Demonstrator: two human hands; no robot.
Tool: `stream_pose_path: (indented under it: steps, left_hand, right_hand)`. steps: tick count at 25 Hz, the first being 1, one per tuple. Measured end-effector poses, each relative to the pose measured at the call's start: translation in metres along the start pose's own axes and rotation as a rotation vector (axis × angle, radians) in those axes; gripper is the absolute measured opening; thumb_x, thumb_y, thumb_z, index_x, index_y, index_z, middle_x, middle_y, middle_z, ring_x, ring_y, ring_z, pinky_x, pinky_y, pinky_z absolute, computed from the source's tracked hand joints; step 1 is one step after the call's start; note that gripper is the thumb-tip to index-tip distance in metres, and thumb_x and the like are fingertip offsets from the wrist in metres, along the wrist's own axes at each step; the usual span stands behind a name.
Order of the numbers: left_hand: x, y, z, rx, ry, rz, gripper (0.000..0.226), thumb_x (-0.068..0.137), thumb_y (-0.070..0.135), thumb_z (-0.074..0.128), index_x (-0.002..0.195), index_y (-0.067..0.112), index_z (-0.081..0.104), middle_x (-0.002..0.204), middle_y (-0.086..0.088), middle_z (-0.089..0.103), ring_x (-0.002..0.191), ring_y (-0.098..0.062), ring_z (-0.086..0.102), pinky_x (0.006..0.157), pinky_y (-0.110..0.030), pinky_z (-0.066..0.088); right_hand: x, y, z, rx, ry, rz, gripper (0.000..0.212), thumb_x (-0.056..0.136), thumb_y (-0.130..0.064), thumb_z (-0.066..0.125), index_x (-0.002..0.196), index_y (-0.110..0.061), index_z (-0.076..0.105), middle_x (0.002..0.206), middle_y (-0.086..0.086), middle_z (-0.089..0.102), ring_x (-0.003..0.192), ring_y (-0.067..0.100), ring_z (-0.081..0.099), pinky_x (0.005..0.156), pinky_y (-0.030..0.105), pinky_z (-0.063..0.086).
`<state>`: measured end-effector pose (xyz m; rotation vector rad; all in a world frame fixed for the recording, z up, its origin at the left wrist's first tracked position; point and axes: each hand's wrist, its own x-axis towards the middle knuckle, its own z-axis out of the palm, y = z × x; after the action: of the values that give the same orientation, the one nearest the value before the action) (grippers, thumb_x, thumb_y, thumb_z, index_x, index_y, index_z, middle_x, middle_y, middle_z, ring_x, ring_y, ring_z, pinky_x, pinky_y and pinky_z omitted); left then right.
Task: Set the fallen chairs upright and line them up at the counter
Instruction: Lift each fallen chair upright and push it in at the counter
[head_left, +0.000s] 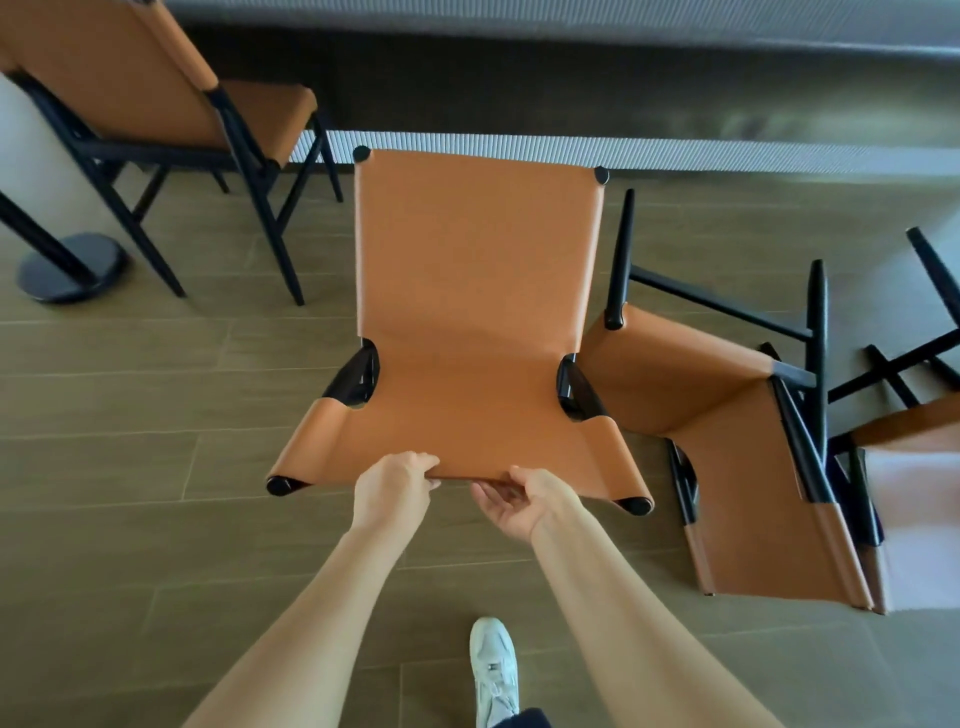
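An orange leather chair (475, 291) with black frame stands in the middle, its seat facing the counter (571, 88). My left hand (392, 486) and my right hand (524, 501) both grip the top edge of its backrest, side by side. A second orange chair (727, 415) lies on its side on the floor to the right, legs pointing away. A third fallen chair (914, 415) shows partly at the right edge. Another orange chair (156, 93) stands upright at the counter on the far left.
A round black pedestal base (72, 267) sits on the floor at the left. The counter's dark front runs across the top. My white shoe (493, 670) is on the wood-look floor below my arms.
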<state>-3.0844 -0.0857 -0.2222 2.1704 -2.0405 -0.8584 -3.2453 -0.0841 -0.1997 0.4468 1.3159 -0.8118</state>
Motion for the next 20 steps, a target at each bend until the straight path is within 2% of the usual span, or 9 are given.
stream_pose_path:
  steps: [2, 5, 7, 9, 11, 15, 20]
  left_hand:
    - [0.009, 0.006, -0.008, -0.057, 0.031, -0.006, 0.036, 0.098, 0.018, 0.052, 0.134, 0.021, 0.057, 0.142, 0.001, 0.052, 0.133, -0.017, 0.046, 0.102, -0.029, 0.04]
    - [0.02, 0.014, -0.017, -0.07, 0.106, 0.057, 0.035, 0.097, 0.008, 0.051, 0.131, 0.012, 0.059, 0.14, -0.005, 0.054, 0.135, -0.018, 0.043, 0.112, -0.027, 0.029]
    - [0.028, 0.017, -0.026, -0.03, 0.128, 0.138, 0.035, 0.098, 0.007, 0.05, 0.132, 0.008, 0.057, 0.14, -0.008, 0.054, 0.136, -0.018, 0.042, 0.115, -0.024, 0.019]
    - [0.038, 0.02, -0.04, -0.013, 0.125, 0.186, 0.036, 0.099, 0.009, 0.048, 0.135, 0.007, 0.053, 0.142, -0.007, 0.052, 0.138, -0.017, 0.039, 0.116, -0.023, 0.015]
    - [0.051, 0.026, -0.053, -0.013, 0.122, 0.208, 0.038, 0.1, 0.014, 0.047, 0.138, 0.009, 0.051, 0.145, -0.006, 0.048, 0.14, -0.016, 0.035, 0.115, -0.023, 0.012]
    - [0.082, 0.04, -0.077, -0.011, 0.148, 0.23, 0.039, 0.102, 0.022, 0.044, 0.139, 0.011, 0.049, 0.146, -0.004, 0.047, 0.14, -0.015, 0.033, 0.114, -0.022, 0.011]
    - [0.123, 0.052, -0.102, 0.006, 0.221, 0.293, 0.034, 0.1, 0.016, 0.049, 0.131, 0.007, 0.058, 0.136, -0.008, 0.057, 0.133, -0.02, 0.046, 0.113, -0.029, 0.023]
  right_hand:
    - [-0.001, -0.013, 0.013, -0.01, -0.005, -0.015, 0.013, 0.102, -0.007, 0.045, 0.104, 0.004, 0.051, 0.1, 0.023, 0.058, 0.104, 0.035, 0.064, 0.068, 0.043, 0.054]
    - [-0.003, -0.032, 0.03, -0.044, -0.02, -0.058, 0.014, 0.099, -0.001, 0.048, 0.112, 0.003, 0.051, 0.091, 0.024, 0.058, 0.079, 0.035, 0.064, 0.054, 0.044, 0.056]
    - [-0.005, -0.045, 0.039, -0.078, -0.018, -0.083, 0.012, 0.097, 0.002, 0.051, 0.109, 0.003, 0.051, 0.089, 0.025, 0.058, 0.076, 0.034, 0.064, 0.06, 0.044, 0.056]
    - [-0.01, -0.057, 0.049, -0.105, -0.033, -0.104, 0.005, 0.096, 0.002, 0.053, 0.101, 0.003, 0.051, 0.089, 0.025, 0.059, 0.077, 0.034, 0.065, 0.068, 0.044, 0.056]
    - [-0.014, -0.07, 0.06, -0.111, -0.044, -0.126, 0.004, 0.096, 0.002, 0.053, 0.098, 0.002, 0.05, 0.087, 0.025, 0.06, 0.082, 0.036, 0.067, 0.069, 0.045, 0.057]
    - [-0.017, -0.1, 0.089, -0.139, -0.068, -0.177, 0.012, 0.096, 0.005, 0.052, 0.107, 0.002, 0.049, 0.092, 0.027, 0.062, 0.079, 0.038, 0.068, 0.062, 0.044, 0.057]
    - [-0.017, -0.136, 0.122, -0.145, -0.074, -0.237, 0.027, 0.095, 0.009, 0.05, 0.121, 0.002, 0.047, 0.098, 0.03, 0.062, 0.077, 0.039, 0.069, 0.056, 0.044, 0.056]
